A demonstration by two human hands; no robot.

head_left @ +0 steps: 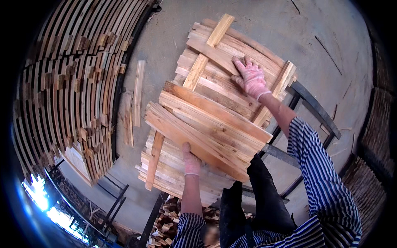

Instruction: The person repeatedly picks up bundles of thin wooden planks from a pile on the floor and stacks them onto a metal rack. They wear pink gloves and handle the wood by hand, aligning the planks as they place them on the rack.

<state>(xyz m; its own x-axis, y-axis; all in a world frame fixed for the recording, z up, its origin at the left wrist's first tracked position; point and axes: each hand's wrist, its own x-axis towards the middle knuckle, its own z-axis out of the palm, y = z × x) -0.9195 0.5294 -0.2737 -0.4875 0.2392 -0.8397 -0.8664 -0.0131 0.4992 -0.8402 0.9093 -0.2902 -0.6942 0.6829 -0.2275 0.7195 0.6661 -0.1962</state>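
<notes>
My right hand [251, 77], in a pink-and-white glove, lies with spread fingers on the far part of a stack of pale planks [223, 93]. Beside its fingertips a loose board [213, 53] slants across the stack. At the near side, my left hand [191, 160], gloved too, grips the edge of a wide reddish board [198, 142]. Its thumb shows on the board's top; its other fingers are hidden. Crosswise sticks, one at the far left [197, 71], one at the right [283, 78] and one at the near left [155, 159], lie between layers.
Tall stacks of curved-looking lumber [70, 91] stand at the left. Two loose strips [138, 93] lie on the concrete floor [165, 45]. A dark metal frame [316, 107] supports the planks at the right. Wood offcuts [167, 221] are heaped below, near my legs [264, 198].
</notes>
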